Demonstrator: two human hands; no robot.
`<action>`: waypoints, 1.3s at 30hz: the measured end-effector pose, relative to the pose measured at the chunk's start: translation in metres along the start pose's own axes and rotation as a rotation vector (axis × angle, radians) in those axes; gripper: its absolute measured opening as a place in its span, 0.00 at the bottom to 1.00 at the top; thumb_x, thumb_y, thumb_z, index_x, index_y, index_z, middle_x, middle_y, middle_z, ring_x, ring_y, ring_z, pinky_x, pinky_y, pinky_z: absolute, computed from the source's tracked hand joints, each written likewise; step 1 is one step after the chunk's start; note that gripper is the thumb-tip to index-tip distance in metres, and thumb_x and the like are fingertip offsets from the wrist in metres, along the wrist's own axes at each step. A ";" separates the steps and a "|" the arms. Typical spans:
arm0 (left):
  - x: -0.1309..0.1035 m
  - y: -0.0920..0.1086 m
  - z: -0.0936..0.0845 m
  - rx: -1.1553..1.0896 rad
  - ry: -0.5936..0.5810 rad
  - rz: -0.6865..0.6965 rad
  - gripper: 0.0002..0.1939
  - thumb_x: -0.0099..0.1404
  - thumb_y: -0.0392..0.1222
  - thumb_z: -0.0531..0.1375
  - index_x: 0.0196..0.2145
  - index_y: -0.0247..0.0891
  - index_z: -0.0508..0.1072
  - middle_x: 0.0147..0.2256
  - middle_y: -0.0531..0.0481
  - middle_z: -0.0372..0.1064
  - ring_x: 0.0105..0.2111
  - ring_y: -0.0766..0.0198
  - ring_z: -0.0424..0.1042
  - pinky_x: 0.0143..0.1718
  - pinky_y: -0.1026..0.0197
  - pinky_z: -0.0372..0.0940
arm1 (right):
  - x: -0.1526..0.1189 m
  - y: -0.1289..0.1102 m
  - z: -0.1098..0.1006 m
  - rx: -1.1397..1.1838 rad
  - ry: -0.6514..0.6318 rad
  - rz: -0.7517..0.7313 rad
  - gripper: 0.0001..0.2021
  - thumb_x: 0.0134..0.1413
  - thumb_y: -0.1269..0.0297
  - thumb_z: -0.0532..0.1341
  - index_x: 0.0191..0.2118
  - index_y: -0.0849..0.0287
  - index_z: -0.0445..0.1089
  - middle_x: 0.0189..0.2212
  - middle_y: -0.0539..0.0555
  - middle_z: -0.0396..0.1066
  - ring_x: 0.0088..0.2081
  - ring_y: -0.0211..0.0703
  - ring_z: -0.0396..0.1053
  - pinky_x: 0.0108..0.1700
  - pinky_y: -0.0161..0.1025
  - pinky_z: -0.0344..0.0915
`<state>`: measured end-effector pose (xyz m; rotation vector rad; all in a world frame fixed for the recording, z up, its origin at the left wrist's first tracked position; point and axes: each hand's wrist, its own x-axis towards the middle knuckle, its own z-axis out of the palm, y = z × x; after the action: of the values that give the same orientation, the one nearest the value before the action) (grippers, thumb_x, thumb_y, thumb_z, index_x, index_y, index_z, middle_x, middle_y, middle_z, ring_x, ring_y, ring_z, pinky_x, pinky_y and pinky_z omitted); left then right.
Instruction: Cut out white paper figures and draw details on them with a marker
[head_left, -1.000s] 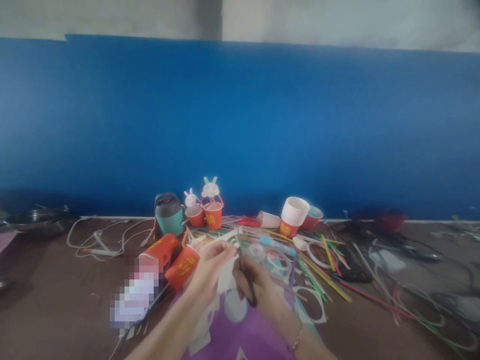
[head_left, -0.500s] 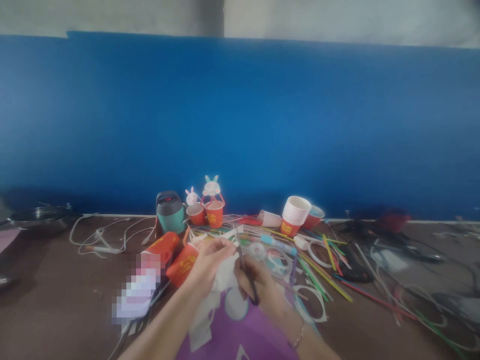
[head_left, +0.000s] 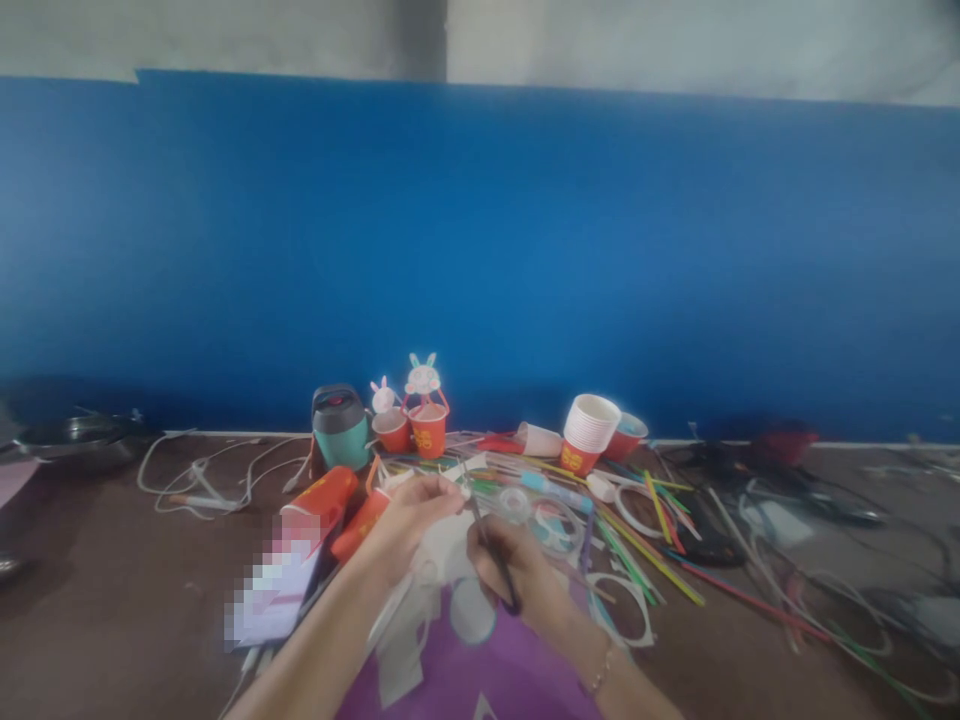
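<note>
My right hand (head_left: 517, 570) is closed on a pair of dark-handled scissors (head_left: 501, 565), whose blades point up and away. Close to the blades, my left hand (head_left: 420, 515) pinches a small white piece of paper (head_left: 464, 491), mostly covered by the fingers. Beneath both hands lies a purple sheet (head_left: 517, 665) with a white paper circle (head_left: 472, 610) and cut white paper scraps (head_left: 401, 655) on it.
Red paper cups with rabbit figures (head_left: 428, 430) stand at the back beside a teal lidded container (head_left: 341, 435). Stacked paper cups (head_left: 589, 432) stand back right. Coloured sticks (head_left: 652, 555) and cables (head_left: 225, 485) spread to the sides; a phone (head_left: 281, 600) lies left.
My left hand has shifted slightly left and down, along with the white piece. The right hand and scissors stay nearly in place.
</note>
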<state>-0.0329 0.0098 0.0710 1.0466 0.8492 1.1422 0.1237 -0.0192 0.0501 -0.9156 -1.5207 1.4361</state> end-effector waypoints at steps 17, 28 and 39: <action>0.000 0.007 -0.004 -0.023 -0.022 -0.064 0.10 0.47 0.41 0.69 0.22 0.35 0.73 0.24 0.50 0.70 0.27 0.65 0.67 0.31 0.65 0.58 | 0.003 0.003 -0.003 -0.001 -0.026 0.109 0.10 0.47 0.60 0.61 0.23 0.57 0.61 0.08 0.37 0.49 0.09 0.27 0.46 0.12 0.27 0.46; 0.007 -0.021 -0.008 0.651 -0.094 0.014 0.04 0.48 0.35 0.61 0.23 0.38 0.77 0.26 0.50 0.74 0.28 0.61 0.68 0.29 0.63 0.58 | 0.006 -0.005 -0.017 -0.105 0.091 0.122 0.13 0.43 0.57 0.64 0.22 0.58 0.63 0.10 0.42 0.59 0.11 0.30 0.55 0.12 0.28 0.49; 0.005 -0.024 0.012 0.359 -0.007 0.003 0.11 0.51 0.46 0.66 0.23 0.36 0.71 0.22 0.52 0.66 0.25 0.66 0.62 0.28 0.64 0.54 | 0.009 -0.012 -0.012 -0.025 0.246 -0.043 0.20 0.45 0.45 0.62 0.23 0.58 0.63 0.08 0.45 0.60 0.11 0.34 0.58 0.15 0.31 0.55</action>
<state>-0.0141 0.0108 0.0520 1.3443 1.0726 1.0084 0.1322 -0.0073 0.0627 -1.0281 -1.3685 1.2272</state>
